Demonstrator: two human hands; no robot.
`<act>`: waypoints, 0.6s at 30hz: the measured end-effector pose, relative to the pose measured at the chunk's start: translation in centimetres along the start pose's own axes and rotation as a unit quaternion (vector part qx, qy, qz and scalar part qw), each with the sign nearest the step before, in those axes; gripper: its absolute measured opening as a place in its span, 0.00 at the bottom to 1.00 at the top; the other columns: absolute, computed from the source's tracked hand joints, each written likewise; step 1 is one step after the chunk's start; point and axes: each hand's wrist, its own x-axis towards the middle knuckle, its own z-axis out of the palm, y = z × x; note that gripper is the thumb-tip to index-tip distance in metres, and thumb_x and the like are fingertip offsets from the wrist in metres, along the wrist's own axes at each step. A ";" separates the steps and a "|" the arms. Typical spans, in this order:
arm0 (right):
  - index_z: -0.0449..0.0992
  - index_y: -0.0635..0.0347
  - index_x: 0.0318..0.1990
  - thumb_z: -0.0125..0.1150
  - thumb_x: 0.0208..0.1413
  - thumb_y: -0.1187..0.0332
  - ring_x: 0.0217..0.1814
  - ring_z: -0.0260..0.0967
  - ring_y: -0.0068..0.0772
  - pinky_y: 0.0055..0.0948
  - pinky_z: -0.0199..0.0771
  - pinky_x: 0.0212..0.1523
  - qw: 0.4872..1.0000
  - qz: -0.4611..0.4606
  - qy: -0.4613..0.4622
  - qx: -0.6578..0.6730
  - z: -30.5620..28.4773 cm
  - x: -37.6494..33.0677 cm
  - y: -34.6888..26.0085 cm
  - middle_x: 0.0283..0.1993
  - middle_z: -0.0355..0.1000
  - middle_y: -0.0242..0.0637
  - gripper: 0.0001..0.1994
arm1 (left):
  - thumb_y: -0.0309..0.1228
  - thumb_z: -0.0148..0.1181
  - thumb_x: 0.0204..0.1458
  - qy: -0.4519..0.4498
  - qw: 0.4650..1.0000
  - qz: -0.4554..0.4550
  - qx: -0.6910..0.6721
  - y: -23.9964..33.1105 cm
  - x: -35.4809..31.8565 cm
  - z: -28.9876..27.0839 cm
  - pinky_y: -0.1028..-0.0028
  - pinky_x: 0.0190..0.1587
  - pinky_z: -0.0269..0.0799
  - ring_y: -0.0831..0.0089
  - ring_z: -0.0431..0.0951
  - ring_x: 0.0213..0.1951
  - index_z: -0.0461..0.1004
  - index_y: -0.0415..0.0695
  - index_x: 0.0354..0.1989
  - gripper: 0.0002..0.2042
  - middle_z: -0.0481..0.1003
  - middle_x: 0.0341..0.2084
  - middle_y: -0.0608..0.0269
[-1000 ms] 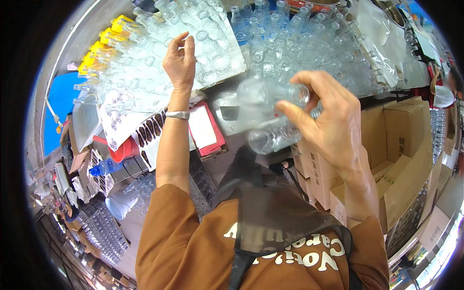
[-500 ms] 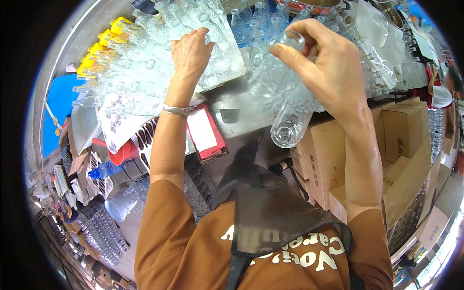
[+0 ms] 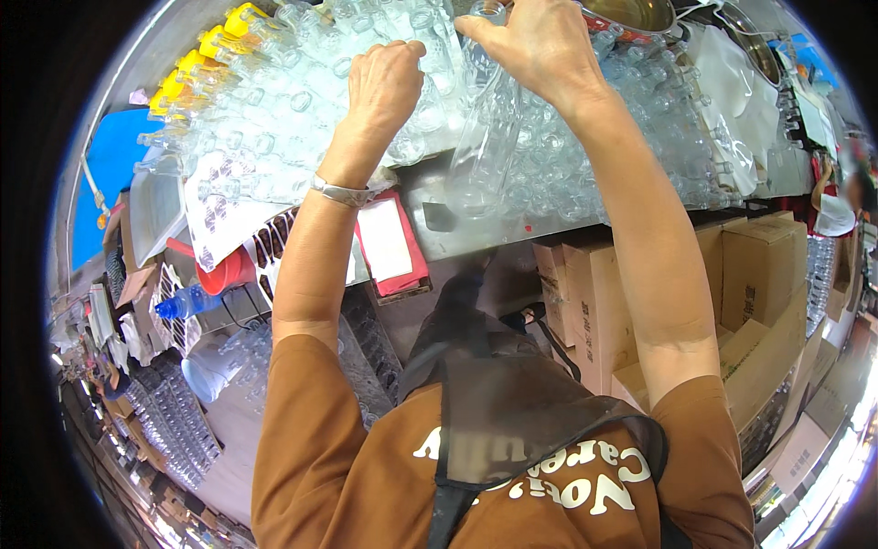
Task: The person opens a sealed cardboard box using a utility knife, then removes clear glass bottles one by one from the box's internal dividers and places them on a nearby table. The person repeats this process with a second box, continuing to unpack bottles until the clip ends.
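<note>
A worker's right hand (image 3: 540,46) bends over clear glass bottles (image 3: 485,137) at a metal table (image 3: 498,231), thumb spread; whether it grips one is unclear. The left hand (image 3: 384,87), half curled, fingertips hidden, is over more bottles massed leftward. Metal shows along the table's front edge; floor (image 3: 517,276) opens beneath, beside cardboard cartons (image 3: 593,320) at right.

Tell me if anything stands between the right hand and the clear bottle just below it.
Nothing visible does: the right hand is at the upper end of the clear bottle, though the hand partly hides that end.
</note>
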 end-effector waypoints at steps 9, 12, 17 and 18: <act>0.79 0.63 0.42 0.69 0.48 0.50 0.31 0.77 0.39 0.34 0.75 0.39 0.994 0.025 -0.082 -0.071 4.6 0.3 4.1 0.26 0.76 0.43 0.24 | 0.31 0.64 0.50 0.038 0.999 -0.018 -0.024 -0.7 -0.6 0.3 0.58 0.47 0.74 0.55 0.78 0.45 0.77 0.50 0.52 0.18 0.79 0.40 0.59; 0.80 0.62 0.42 0.69 0.47 0.49 0.34 0.79 0.44 0.37 0.76 0.42 0.994 0.033 -0.077 -0.076 6.1 -0.8 5.6 0.28 0.78 0.46 0.24 | 0.31 0.64 0.51 0.041 0.998 -0.001 -0.037 -0.6 -0.9 0.3 0.59 0.47 0.74 0.55 0.78 0.44 0.76 0.51 0.53 0.19 0.79 0.39 0.59; 0.78 0.62 0.47 0.70 0.47 0.51 0.33 0.79 0.43 0.36 0.76 0.40 0.989 0.088 -0.104 -0.049 7.0 -2.1 5.1 0.28 0.78 0.43 0.25 | 0.32 0.65 0.51 0.052 0.997 -0.002 -0.057 -0.3 -1.6 0.0 0.59 0.46 0.73 0.55 0.78 0.45 0.75 0.50 0.54 0.20 0.79 0.40 0.58; 0.78 0.62 0.47 0.71 0.47 0.51 0.33 0.79 0.43 0.36 0.76 0.40 0.991 0.080 -0.100 -0.047 7.2 -2.2 5.2 0.29 0.78 0.43 0.26 | 0.32 0.65 0.51 0.053 0.997 -0.003 -0.064 -0.2 -1.6 -0.2 0.59 0.46 0.73 0.55 0.77 0.45 0.75 0.50 0.55 0.20 0.79 0.41 0.58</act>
